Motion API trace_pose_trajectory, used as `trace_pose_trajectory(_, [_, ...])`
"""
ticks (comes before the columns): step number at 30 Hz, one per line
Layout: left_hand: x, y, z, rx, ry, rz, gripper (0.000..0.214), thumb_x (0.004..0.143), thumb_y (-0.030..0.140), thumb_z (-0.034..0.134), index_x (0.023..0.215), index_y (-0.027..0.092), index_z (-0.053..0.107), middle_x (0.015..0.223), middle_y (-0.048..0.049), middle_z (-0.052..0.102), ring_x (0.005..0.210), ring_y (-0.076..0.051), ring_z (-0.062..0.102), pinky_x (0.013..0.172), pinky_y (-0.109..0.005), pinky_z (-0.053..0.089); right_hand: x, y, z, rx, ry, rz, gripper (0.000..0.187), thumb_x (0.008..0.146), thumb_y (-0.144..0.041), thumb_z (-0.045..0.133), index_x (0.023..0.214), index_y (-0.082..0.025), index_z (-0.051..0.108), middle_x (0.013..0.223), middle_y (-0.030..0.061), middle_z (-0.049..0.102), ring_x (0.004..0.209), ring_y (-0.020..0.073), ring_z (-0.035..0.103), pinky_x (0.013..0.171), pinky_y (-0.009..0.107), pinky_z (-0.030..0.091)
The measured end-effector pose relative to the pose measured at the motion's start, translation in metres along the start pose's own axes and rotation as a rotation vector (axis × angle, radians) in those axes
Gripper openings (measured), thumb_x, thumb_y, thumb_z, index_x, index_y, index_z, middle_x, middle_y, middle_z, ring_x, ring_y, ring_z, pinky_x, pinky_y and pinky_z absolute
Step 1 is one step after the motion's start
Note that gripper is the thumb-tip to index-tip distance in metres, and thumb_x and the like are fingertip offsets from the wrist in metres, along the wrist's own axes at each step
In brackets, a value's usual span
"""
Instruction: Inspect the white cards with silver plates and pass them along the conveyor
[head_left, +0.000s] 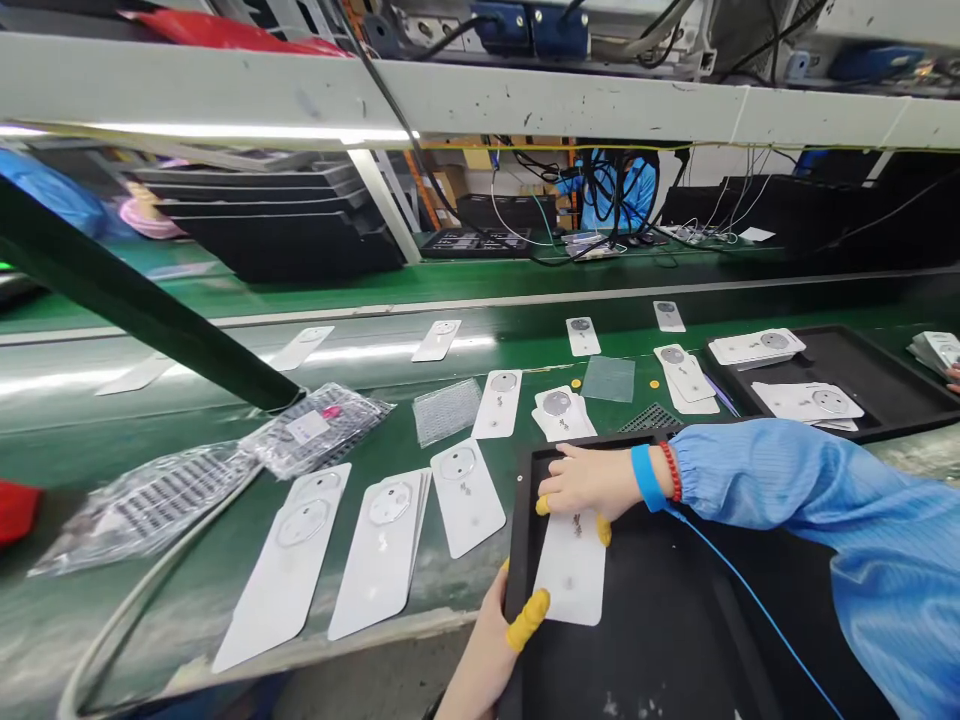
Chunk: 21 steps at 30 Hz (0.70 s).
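Note:
My left hand [501, 632], with yellow finger cots, grips the left rim of a black tray [637, 640], its thumb on top and its other fingers mostly hidden. Inside that tray lies a white phone back cover [571, 575]. Over the cover's upper part is my right hand [589, 482], yellow-tipped fingers bent at its two long sides and hiding its top end. A blue wrist strap [647, 478] with a cord circles the right wrist. Left of the tray, more white back covers with round camera rings lie in piles, the nearest cover [469, 500] slightly turned.
A second black tray [885, 370] holding white covers stands at the right. Bubble-wrap packs [319, 425] lie left, beneath a slanted dark post [150, 300]. Farther covers rest on the green conveyor belt [510, 340]. A white beam [480, 95] crosses overhead. A person's fingers show at the right edge.

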<state>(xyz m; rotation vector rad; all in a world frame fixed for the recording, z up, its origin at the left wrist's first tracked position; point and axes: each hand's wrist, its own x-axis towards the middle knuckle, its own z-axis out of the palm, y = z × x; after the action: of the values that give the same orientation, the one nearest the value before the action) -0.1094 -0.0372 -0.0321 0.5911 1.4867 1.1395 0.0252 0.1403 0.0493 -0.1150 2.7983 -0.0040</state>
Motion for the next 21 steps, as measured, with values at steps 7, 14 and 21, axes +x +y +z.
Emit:
trace_pose_trajectory(7, [0.004, 0.009, 0.001, -0.04, 0.079, 0.021, 0.09, 0.045, 0.06, 0.085, 0.118, 0.014, 0.062, 0.126, -0.0185, 0.066, 0.118, -0.039, 0.06, 0.09, -0.039, 0.054, -0.019, 0.014, -0.015, 0.048, 0.078, 0.236, 0.04, 0.083, -0.034, 0.069, 0.113, -0.014, 0.054, 0.104, 0.0093, 0.061, 0.095, 0.0242, 0.05, 0.082, 0.035, 0.035])
trace_pose_trajectory(14, [0.007, 0.014, 0.013, -0.105, -0.002, -0.036, 0.091, 0.044, 0.061, 0.086, 0.119, 0.016, 0.059, 0.124, -0.0193, 0.067, 0.11, -0.039, 0.065, 0.084, -0.043, 0.057, -0.032, -0.004, -0.028, 0.049, 0.182, 0.555, 0.008, 0.094, -0.02, 0.053, 0.097, -0.016, 0.059, 0.086, 0.0069, 0.067, 0.084, 0.0201, 0.057, 0.064, 0.028, 0.033])
trace_pose_trajectory(21, [0.008, 0.023, 0.011, -0.155, -0.027, -0.108, 0.088, 0.046, 0.051, 0.091, 0.119, 0.017, 0.055, 0.118, -0.0163, 0.07, 0.097, -0.034, 0.071, 0.078, -0.039, 0.06, -0.042, 0.023, -0.018, 0.013, 0.144, 0.75, 0.012, 0.088, -0.011, 0.055, 0.097, -0.014, 0.062, 0.086, 0.0109, 0.069, 0.085, 0.0241, 0.064, 0.063, 0.027, 0.038])
